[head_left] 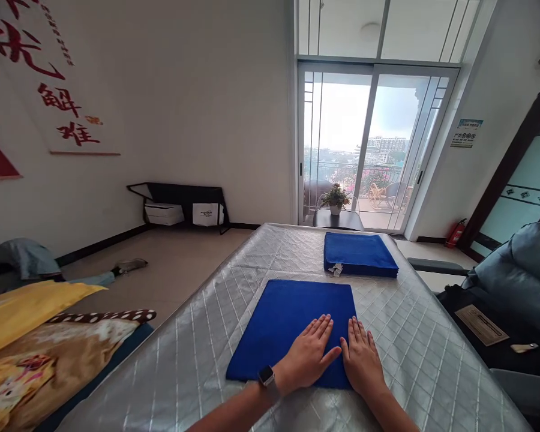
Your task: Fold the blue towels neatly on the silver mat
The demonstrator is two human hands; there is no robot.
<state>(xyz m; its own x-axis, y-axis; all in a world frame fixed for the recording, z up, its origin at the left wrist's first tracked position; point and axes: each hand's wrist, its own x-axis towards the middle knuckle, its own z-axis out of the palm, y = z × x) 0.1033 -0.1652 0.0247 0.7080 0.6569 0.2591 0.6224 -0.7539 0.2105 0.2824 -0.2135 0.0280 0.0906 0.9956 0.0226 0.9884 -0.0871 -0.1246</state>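
A folded blue cloth (283,318) lies flat on the silver quilted table cover (414,348) in front of me. My left hand (308,355), with a watch on its wrist, rests palm down on the cloth's near right part, fingers stretched out. Beside it my right hand (362,359) lies flat on the cloth's right edge, fingers also stretched, thumb touching the left hand's fingers. Neither hand holds anything. Further away on the table sits a stack of folded blue cloths (360,254) with a small tag at its near edge.
A potted plant (335,198) stands on a dark stand before the glass sliding door (369,144). A grey padded chair (522,276) is at the right. Yellow and patterned bedding (36,336) lies at the left. A red fire extinguisher (455,233) stands by the right wall.
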